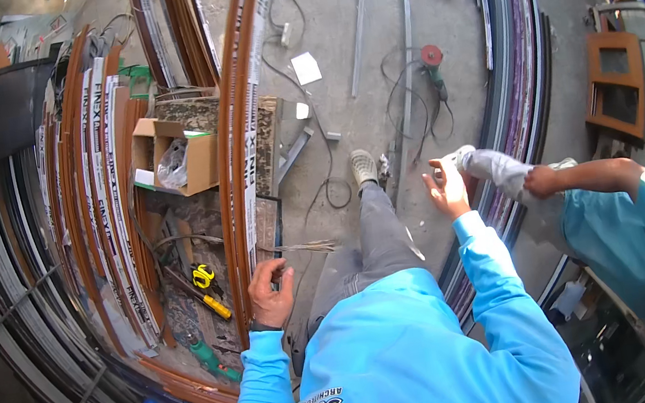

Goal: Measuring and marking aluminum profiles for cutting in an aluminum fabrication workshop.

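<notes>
My left hand hangs just right of the long brown profiles, its fingers curled and the thumb apart; I see nothing in it. Whether its knuckles touch the profiles I cannot tell. Strips of printed protective film cover one side of those profiles. Close above this hand, a bundle of thin wire ends sticks out to the right. My right hand is raised over the floor with its fingers spread, holding nothing. An angle grinder with a red disc lies farther ahead, its cord looped beside it.
A cardboard box with plastic bags, a yellow tape measure and a green power tool lie left. Metal bars and cables cross the floor. Profile stacks and a co-worker are at right.
</notes>
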`<state>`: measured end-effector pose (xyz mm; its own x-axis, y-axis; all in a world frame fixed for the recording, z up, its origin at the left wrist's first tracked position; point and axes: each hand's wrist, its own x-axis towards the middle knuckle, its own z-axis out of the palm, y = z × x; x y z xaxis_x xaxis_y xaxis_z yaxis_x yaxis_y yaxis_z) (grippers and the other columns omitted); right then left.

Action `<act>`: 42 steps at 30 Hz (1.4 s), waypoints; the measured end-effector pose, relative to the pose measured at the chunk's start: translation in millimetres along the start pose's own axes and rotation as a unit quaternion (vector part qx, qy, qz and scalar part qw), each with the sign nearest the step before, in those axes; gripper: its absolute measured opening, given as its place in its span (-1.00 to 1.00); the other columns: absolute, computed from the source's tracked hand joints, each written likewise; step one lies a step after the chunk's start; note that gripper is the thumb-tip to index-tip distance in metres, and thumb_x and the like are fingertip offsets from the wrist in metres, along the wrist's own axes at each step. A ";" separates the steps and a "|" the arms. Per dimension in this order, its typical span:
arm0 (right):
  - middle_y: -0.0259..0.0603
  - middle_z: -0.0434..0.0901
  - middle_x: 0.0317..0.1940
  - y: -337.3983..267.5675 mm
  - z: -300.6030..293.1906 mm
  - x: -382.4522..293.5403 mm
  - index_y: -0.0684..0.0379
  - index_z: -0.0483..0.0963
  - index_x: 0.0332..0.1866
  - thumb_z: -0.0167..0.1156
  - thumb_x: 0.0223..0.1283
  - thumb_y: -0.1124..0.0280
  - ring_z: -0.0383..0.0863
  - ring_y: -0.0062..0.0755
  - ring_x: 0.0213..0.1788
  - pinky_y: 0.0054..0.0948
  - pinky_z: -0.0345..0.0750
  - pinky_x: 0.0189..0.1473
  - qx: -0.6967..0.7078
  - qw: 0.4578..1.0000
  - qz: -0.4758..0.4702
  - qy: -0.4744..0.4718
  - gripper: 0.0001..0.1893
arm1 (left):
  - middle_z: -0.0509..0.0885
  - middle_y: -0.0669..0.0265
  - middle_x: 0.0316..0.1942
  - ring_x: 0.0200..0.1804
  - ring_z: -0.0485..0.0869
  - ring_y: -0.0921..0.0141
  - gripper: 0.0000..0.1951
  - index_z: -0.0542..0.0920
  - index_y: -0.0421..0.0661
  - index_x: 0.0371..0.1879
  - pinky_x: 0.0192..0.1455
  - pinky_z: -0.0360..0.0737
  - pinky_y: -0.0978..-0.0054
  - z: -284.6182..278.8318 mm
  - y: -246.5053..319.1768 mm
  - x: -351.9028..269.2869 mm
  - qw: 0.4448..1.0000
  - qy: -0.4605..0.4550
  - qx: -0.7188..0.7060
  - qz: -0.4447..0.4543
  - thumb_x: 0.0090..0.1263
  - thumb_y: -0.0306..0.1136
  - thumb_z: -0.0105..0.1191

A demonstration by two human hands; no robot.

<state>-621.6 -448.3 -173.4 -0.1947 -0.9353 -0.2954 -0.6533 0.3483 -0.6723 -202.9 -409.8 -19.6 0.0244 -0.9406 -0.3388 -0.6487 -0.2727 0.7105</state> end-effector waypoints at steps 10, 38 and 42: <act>-0.07 0.65 0.01 28.9 141.5 -1.8 0.25 0.54 0.15 0.38 0.30 0.25 0.68 -0.20 -0.11 -0.28 0.62 0.00 0.227 0.967 0.084 -0.086 -0.58 | 0.70 0.13 -0.01 0.03 0.71 0.30 -0.55 0.59 -0.15 0.17 0.05 0.64 0.34 141.5 -83.8 1.4 0.963 -0.253 -0.019 -0.093 0.35 -0.28 0.37; -0.07 0.56 0.27 37.4 301.8 -30.1 0.11 0.40 0.45 0.40 0.22 0.24 0.53 0.01 0.31 -0.13 0.46 0.38 -0.231 0.913 -0.289 -0.174 -0.32 | 0.64 0.36 0.02 -0.08 0.61 0.34 -0.50 0.63 0.08 0.12 0.02 0.68 0.38 285.4 -760.9 202.4 0.715 0.352 -0.503 -0.335 0.34 0.10 0.34; -0.06 0.57 0.25 75.1 284.6 -29.2 0.11 0.40 0.45 0.36 0.19 0.20 0.56 0.01 0.26 -0.12 0.50 0.31 -0.144 0.927 -0.336 -0.086 -0.31 | 0.68 0.26 -0.06 -0.11 0.67 0.26 -0.64 0.65 -0.06 0.03 0.01 0.75 0.28 243.1 -788.9 206.6 0.685 0.381 -0.520 -0.340 0.36 -0.12 0.24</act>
<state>-456.8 -377.1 -408.4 0.4304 -0.9026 0.0029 -0.7582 -0.3633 -0.5414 129.0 -339.7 -800.1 0.6987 -0.2486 -0.6708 0.5927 -0.3238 0.7374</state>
